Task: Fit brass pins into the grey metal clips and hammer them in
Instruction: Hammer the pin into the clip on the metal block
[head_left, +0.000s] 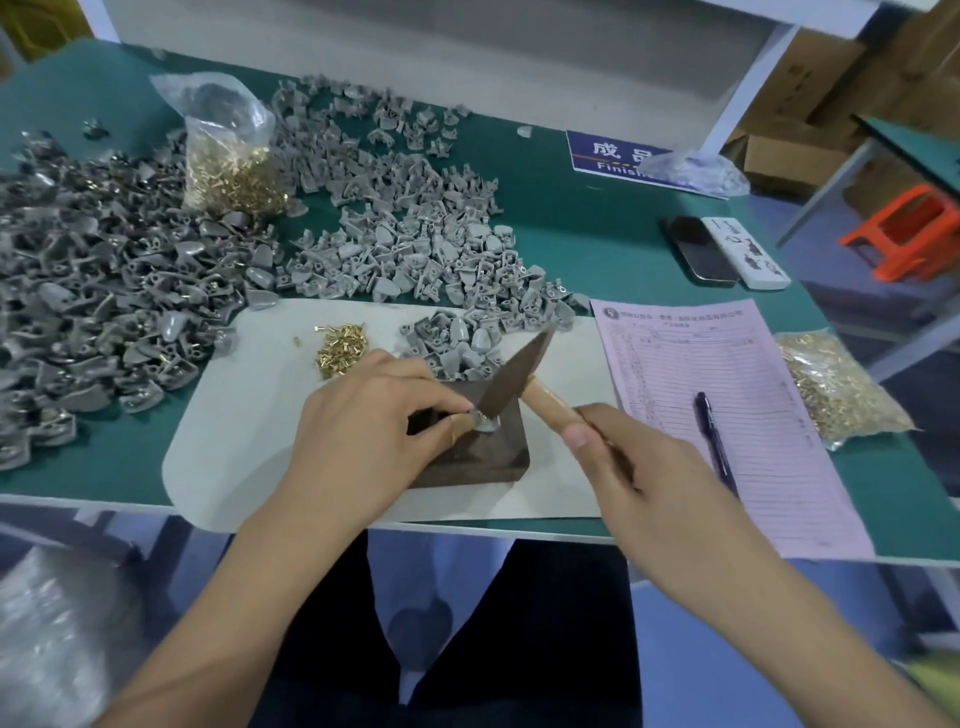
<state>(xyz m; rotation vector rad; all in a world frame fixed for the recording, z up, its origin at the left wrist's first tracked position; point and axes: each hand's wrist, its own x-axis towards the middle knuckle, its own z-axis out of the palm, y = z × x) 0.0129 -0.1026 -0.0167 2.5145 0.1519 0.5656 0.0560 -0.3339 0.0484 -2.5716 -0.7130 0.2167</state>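
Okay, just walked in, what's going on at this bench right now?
A person is hammering brass pins into grey clips. The left hand steadies one grey clip on a dark block, while the right hand holds a wooden-handled hammer with its head down on the clip. Loose brass pins and heaps of clips lie across the green table.

A grey metal clip (485, 423) sits on the dark block (467, 457), a glint of brass at its top, touched by the hammer (511, 376) whose dark wedge head tilts up and away. Loose brass pins (340, 349) lie in a small heap on the white mat (249, 415). Just beside them is a cluster of grey clips (457, 345); far larger piles (405, 228) spread across the green desk (597, 234).
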